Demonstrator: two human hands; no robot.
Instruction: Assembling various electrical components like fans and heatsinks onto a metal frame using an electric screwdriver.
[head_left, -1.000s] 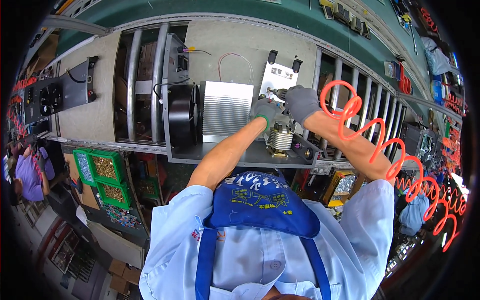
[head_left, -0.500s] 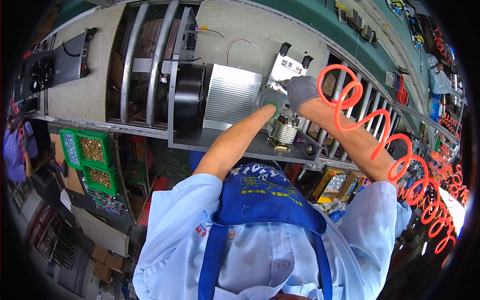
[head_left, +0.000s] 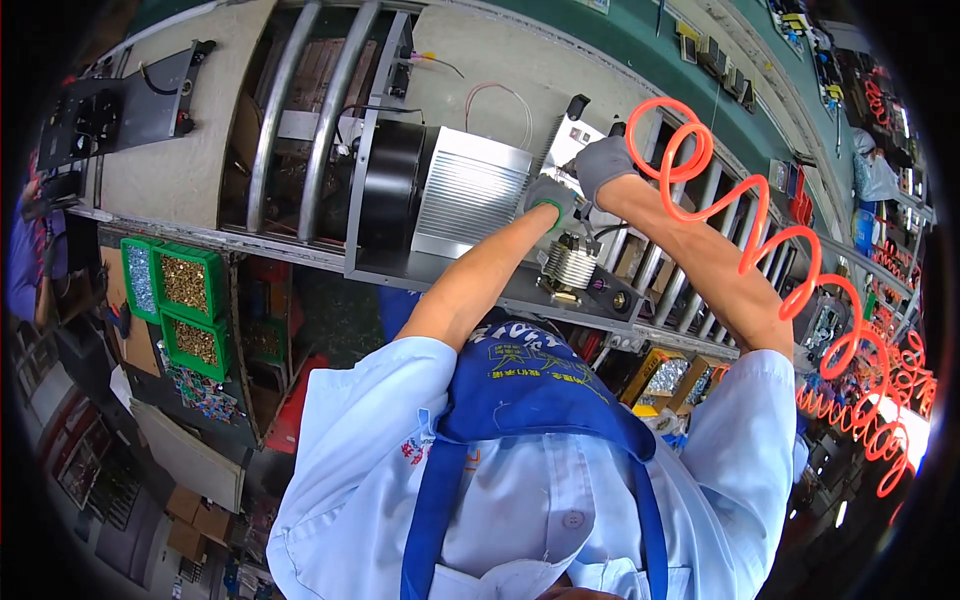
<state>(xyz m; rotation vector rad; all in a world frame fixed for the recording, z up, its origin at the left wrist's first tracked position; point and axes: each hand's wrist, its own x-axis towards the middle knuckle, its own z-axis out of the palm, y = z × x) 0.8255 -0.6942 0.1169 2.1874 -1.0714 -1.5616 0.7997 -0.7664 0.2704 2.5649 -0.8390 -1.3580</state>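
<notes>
My left hand point(head_left: 547, 193), in a grey glove with a green cuff, is closed at the near edge of a pale metal panel point(head_left: 573, 138) with small fittings and black corner pieces. Just right of it, my right hand point(head_left: 603, 166), also gloved in grey, has its fingers curled at the same panel. What either hand grips is hidden by the gloves. Left of my hands stands a large ribbed aluminium block point(head_left: 470, 190) beside a black cylinder point(head_left: 393, 185). A smaller finned metal part point(head_left: 571, 264) sits below my hands on the grey metal chassis point(head_left: 500, 283).
A red coiled hose point(head_left: 758, 225) loops over my right forearm. Metal rollers point(head_left: 332, 130) lie left of the chassis. Green bins point(head_left: 187, 282) of small metal parts stand at the left. Another dark chassis point(head_left: 125, 115) rests at far left, near another person point(head_left: 35, 265).
The view has shifted slightly, moving the bench a little to the right. My right hand has moved slightly away from my left, and the red hose has swung.
</notes>
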